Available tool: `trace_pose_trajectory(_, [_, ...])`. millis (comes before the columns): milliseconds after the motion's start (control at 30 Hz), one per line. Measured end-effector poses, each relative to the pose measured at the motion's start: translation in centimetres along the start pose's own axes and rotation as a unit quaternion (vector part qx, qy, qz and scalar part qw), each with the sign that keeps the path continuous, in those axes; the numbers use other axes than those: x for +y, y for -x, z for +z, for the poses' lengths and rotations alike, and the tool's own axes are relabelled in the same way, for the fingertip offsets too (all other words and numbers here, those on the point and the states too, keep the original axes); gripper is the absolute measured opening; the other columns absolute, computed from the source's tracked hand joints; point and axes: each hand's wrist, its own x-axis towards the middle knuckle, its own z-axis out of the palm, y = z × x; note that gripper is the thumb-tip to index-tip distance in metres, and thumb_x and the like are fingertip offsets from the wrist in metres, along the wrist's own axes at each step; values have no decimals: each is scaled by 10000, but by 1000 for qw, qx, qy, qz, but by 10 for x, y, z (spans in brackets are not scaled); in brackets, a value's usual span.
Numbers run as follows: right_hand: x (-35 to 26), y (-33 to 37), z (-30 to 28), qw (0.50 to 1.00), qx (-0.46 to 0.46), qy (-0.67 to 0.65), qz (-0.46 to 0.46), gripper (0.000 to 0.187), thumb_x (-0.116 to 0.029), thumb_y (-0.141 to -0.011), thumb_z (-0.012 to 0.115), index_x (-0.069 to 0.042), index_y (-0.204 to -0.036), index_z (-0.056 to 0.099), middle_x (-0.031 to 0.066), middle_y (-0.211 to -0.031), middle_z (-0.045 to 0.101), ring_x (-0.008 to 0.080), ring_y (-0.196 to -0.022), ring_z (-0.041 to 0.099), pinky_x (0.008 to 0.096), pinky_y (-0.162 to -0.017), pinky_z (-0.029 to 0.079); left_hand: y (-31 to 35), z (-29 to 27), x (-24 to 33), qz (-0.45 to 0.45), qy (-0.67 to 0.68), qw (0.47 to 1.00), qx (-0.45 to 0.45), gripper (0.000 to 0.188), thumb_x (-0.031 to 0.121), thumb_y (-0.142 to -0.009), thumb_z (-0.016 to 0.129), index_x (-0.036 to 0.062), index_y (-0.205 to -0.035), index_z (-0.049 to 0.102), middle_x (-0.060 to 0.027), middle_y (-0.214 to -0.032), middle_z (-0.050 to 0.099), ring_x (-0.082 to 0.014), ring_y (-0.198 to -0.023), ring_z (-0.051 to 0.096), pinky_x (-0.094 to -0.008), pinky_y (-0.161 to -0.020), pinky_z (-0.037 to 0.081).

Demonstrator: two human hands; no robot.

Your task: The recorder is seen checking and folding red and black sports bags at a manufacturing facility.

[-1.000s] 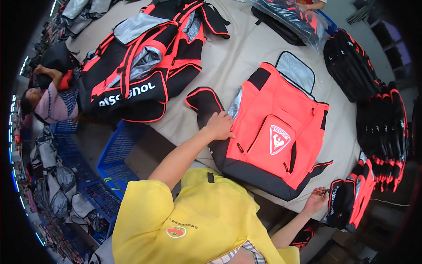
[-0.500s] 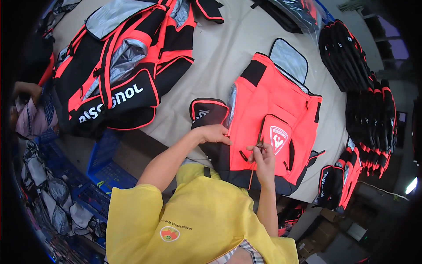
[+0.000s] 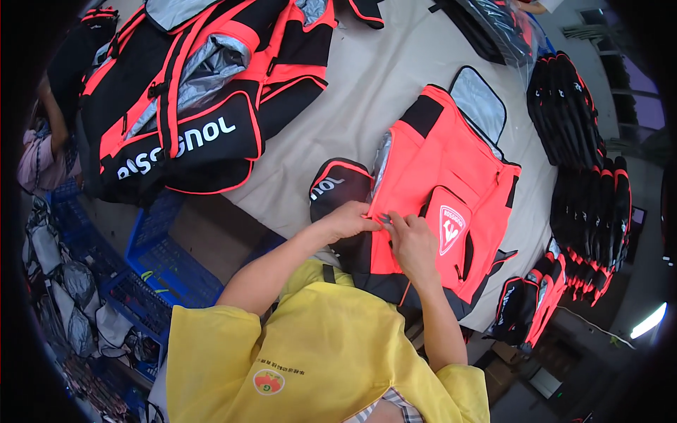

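An orange and black backpack (image 3: 416, 176) lies flat in front of me, its silver-lined flap (image 3: 478, 104) folded open at the far end. At the bag's left edge, my left hand (image 3: 350, 220) pinches the orange fabric near a black side panel with white lettering (image 3: 340, 189). My right hand (image 3: 416, 243) is closed and reaches to the same spot, its fingertips almost touching the left ones. Small metal thread snips (image 3: 385, 219) show only slightly at those fingertips; the rest is hidden in the hand.
A larger orange and black bag (image 3: 204, 106) lies at the far left of the cloth-covered table (image 3: 338, 92). Stacked black and orange bags (image 3: 564, 106) line the right side. Blue crates (image 3: 169, 247) stand at lower left. Another person's arm (image 3: 55, 116) shows at the left edge.
My right hand has moved left, from over the front pocket to my left fingertips, carrying the snips. The left hand keeps its pinch on the edge. The whole view has shifted slightly.
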Motion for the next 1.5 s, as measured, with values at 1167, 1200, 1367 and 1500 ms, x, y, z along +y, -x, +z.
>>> trace_pose_trajectory(1167, [-12, -12, 0, 990, -12, 126, -54, 177, -291, -943, 713, -137, -1026, 740, 52, -813, 616, 257, -817, 618, 410, -655, 498, 9, 20, 17, -10, -141, 979, 146, 316, 151, -901, 729, -1, -1177, 711, -183, -1051, 763, -271, -1002, 726, -384, -869, 537])
trace_pose_trajectory(1200, [-14, -12, 0, 990, -12, 130, -50, 172, -279, -931, 718, -130, -1016, 739, 55, -818, 621, 261, -822, 625, 412, -659, 499, 9, 20, 17, -2, -169, 973, 157, 315, 173, -895, 732, -4, -1154, 709, -212, -1042, 756, -325, -1008, 736, -407, -863, 541])
trace_pose_trajectory(1367, [-22, -17, 4, 986, 18, 153, -66, 99, -191, -827, 708, -95, -851, 703, 70, -777, 624, 276, -770, 644, 414, -615, 488, 10, 22, 21, 3, -230, 958, 170, 279, 222, -895, 725, -16, -1036, 684, -267, -1001, 732, -457, -1009, 704, -493, -833, 538])
trace_pose_trajectory(1500, [-19, -17, 10, 988, 0, 144, -54, 94, -184, -808, 709, -93, -832, 699, 77, -764, 632, 272, -739, 673, 419, -587, 526, 9, 24, 20, 11, -277, 944, 177, 276, 245, -905, 716, -12, -994, 668, -267, -977, 732, -490, -997, 690, -543, -828, 528])
